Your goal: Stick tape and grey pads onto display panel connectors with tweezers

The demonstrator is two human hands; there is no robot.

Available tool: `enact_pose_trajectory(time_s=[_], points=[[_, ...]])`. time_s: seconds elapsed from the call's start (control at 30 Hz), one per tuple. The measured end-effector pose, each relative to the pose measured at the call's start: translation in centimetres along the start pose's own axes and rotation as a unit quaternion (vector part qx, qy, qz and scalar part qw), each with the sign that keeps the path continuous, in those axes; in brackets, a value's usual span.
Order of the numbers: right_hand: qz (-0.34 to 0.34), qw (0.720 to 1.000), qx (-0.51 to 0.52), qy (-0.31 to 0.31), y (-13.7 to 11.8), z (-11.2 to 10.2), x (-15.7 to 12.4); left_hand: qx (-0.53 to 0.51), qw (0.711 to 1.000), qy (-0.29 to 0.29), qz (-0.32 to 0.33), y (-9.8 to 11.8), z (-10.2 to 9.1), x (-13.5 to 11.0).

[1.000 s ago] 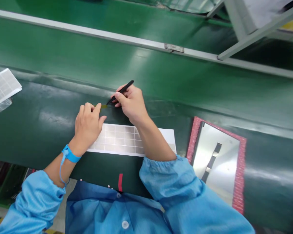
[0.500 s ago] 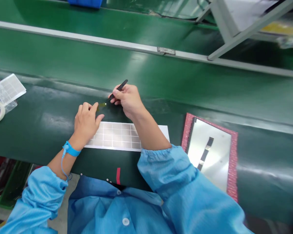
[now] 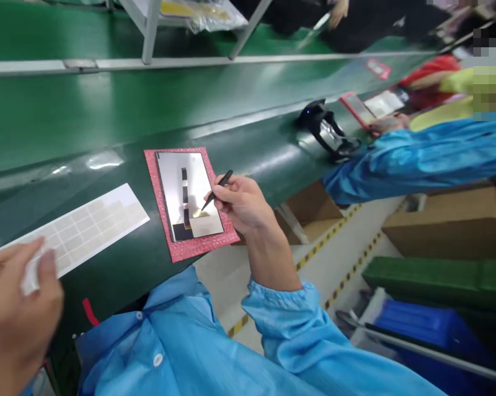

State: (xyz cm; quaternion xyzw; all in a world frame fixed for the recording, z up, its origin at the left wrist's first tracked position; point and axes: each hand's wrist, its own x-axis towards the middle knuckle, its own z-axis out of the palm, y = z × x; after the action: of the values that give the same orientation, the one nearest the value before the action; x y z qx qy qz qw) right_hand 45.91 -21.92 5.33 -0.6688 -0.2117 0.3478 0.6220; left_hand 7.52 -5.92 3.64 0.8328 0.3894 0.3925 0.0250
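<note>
My right hand (image 3: 248,206) pinches a pair of black tweezers (image 3: 218,190) over a flat display panel (image 3: 198,176). Near the tweezer tips, a small shiny yellowish piece (image 3: 198,213) shows against the panel's lower part. A dark flex strip (image 3: 185,192) runs along the panel, which lies on a pink bubble-wrap sheet (image 3: 177,252). At the left, my left hand (image 3: 19,313) is blurred, its thumb and index finger apart over the white sheet of grid labels (image 3: 87,228). Part of that sheet shows between these fingers; the other fingers are hard to make out.
A black device (image 3: 328,132) stands farther right along the green bench. Beyond it, a co-worker's blue sleeve (image 3: 429,159) reaches in, with hands at a red-framed item (image 3: 355,113). A metal rack leg (image 3: 151,33) stands at the back. A red tape strip (image 3: 90,312) marks the front edge.
The view has swung right. My right hand has carried the tweezers from beside my left hand to over the display panel, and my hands are now far apart.
</note>
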Motion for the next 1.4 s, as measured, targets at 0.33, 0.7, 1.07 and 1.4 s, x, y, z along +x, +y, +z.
enact_pose_trajectory(time_s=[0.33,0.7,1.07,1.4], points=[[0.026,0.999,0.012,0.031,2.7,0.3,-1.9,-0.139,0.972,-0.164,0.097,16.8,9.1,-1.7],[0.038,0.998,-0.008,0.043,2.6,0.2,-1.7,-0.093,0.968,-0.205,0.108,17.2,9.3,-1.6],[0.040,0.998,-0.008,0.055,3.1,0.1,-1.8,-0.081,0.966,-0.217,0.116,17.5,9.3,-1.4],[0.039,0.998,-0.004,0.057,3.1,0.0,-1.9,-0.077,0.965,-0.221,0.121,17.7,9.2,-1.3]])
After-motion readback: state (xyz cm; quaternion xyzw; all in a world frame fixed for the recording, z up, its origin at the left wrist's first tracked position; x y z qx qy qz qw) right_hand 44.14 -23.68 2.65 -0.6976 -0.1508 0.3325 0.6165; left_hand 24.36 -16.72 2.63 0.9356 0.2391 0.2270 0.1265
